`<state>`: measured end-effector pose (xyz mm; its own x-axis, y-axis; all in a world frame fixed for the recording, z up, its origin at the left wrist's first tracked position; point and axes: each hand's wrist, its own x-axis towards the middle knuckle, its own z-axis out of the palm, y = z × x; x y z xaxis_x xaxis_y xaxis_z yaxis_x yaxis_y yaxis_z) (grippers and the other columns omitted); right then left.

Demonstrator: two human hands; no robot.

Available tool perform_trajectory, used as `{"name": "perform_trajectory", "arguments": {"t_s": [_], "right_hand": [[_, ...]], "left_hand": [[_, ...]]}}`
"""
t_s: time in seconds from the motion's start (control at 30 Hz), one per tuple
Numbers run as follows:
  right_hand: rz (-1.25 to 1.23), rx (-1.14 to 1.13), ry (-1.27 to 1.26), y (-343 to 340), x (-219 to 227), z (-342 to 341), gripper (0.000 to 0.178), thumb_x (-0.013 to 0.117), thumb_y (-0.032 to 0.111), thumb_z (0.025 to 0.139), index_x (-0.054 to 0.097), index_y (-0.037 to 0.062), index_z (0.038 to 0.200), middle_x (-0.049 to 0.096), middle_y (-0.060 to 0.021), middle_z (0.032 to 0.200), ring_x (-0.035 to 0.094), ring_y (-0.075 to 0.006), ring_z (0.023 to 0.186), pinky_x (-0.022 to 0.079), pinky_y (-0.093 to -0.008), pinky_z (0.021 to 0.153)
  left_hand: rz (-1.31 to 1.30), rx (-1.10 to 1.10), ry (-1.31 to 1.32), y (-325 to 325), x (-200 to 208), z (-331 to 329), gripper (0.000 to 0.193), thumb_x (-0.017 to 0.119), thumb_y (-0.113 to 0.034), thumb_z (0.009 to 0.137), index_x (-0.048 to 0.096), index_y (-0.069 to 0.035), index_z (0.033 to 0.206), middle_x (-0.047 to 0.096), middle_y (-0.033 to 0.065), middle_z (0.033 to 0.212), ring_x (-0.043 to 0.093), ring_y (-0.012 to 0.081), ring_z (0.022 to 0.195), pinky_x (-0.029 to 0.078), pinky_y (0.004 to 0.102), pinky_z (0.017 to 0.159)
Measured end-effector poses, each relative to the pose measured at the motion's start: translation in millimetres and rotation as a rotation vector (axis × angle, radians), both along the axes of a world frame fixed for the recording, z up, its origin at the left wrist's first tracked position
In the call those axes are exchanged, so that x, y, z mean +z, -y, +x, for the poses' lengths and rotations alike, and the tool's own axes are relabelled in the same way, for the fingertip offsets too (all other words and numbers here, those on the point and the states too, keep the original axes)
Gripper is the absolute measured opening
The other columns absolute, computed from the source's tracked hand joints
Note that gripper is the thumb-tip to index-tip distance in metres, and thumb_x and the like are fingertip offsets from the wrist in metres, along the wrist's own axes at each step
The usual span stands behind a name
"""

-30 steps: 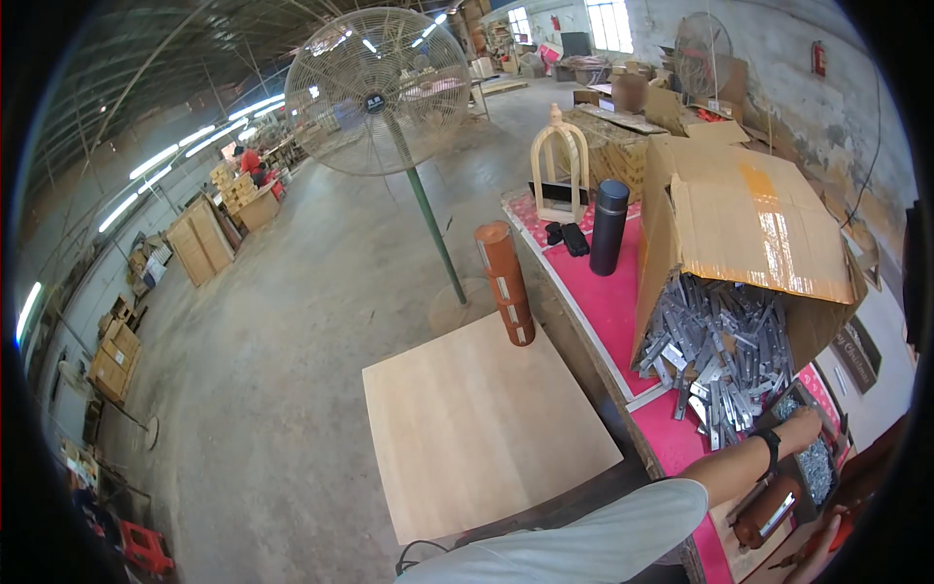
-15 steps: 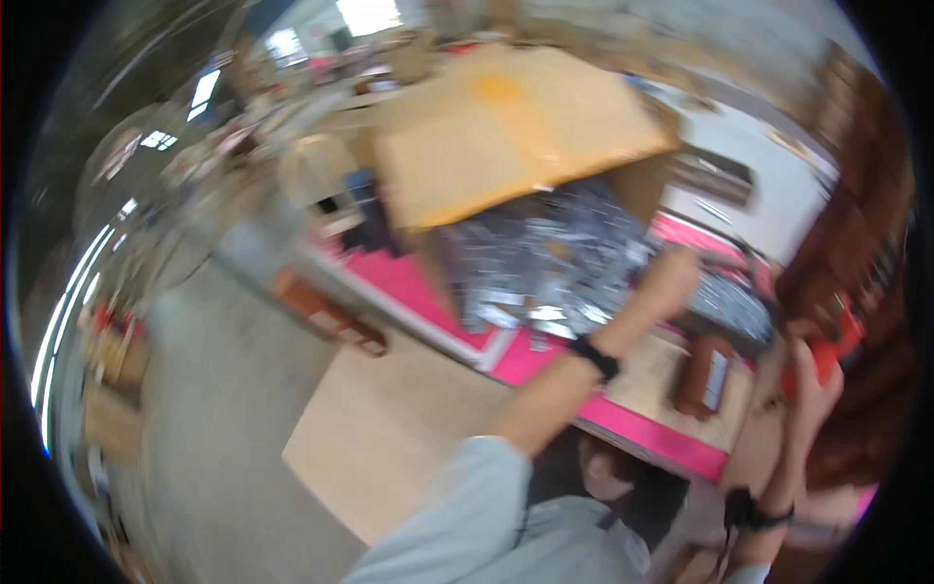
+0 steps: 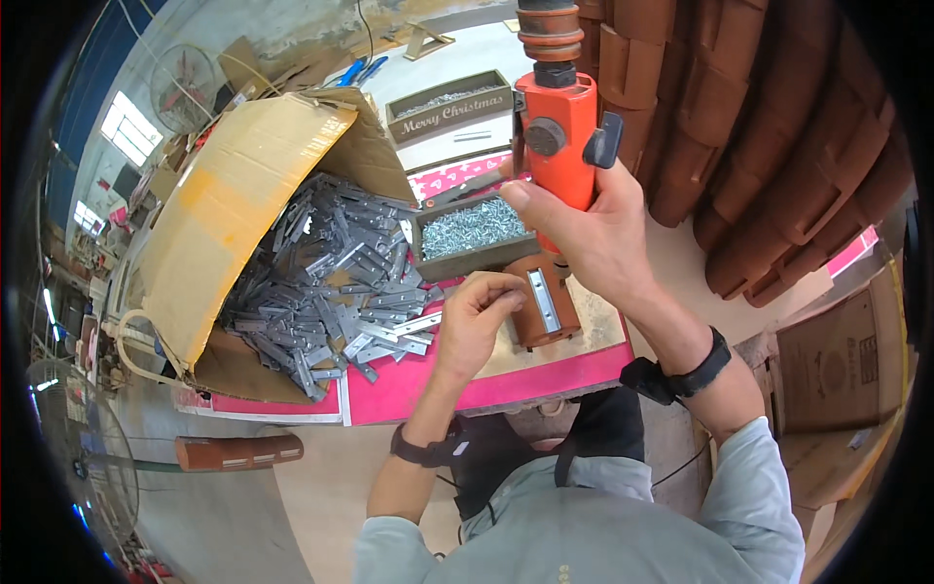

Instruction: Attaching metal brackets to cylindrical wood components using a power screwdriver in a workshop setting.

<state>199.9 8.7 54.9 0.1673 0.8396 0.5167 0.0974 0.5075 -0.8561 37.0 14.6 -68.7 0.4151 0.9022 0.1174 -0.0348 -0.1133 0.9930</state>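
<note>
The brown tube (image 3: 569,304) lay on a board (image 3: 605,336) on our table (image 3: 409,391), right of the frame's centre, a metal strip (image 3: 545,300) along its top. Our left grip (image 3: 473,323) was bent in at the tube's left edge; we couldn't tell whether its fingertips met or held anything. Our right grip (image 3: 605,234) was wrapped around a red driver (image 3: 564,127), nose down near the strip's upper end. Behind the tube sat a screw tray (image 3: 477,262); centre-left, strips (image 3: 336,263) spilled from a carton (image 3: 229,224).
</note>
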Motion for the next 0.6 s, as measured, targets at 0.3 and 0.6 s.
{"name": "perform_trajectory", "arguments": {"t_s": [0.3, 0.6], "right_hand": [[-0.059, 0.049, 0.018, -2.4, -7.1, -19.5, 0.031, 0.07, 0.01, 0.085, 0.055, 0.0003, 0.11, 0.064, -0.0045, 0.096, 0.058, -0.0079, 0.074, 0.049, -0.0232, 0.061], [0.048, 0.023, -0.062, -10.5, -16.2, -22.9, 0.038, 0.077, 0.02, 0.077, 0.054, -0.0002, 0.1, 0.062, -0.0038, 0.078, 0.055, -0.009, 0.067, 0.049, -0.0278, 0.061]], "left_hand": [[0.056, 0.153, 0.049, 12.9, -2.7, 16.2, 0.038, 0.069, -0.001, 0.08, 0.06, -0.002, 0.117, 0.068, 0.0095, 0.096, 0.066, 0.0158, 0.091, 0.051, 0.0287, 0.082], [0.148, 0.176, -0.125, 14.5, 11.8, 16.8, 0.041, 0.07, -0.003, 0.078, 0.06, -0.004, 0.118, 0.068, 0.0118, 0.096, 0.067, 0.0195, 0.089, 0.052, 0.0316, 0.082]]}}
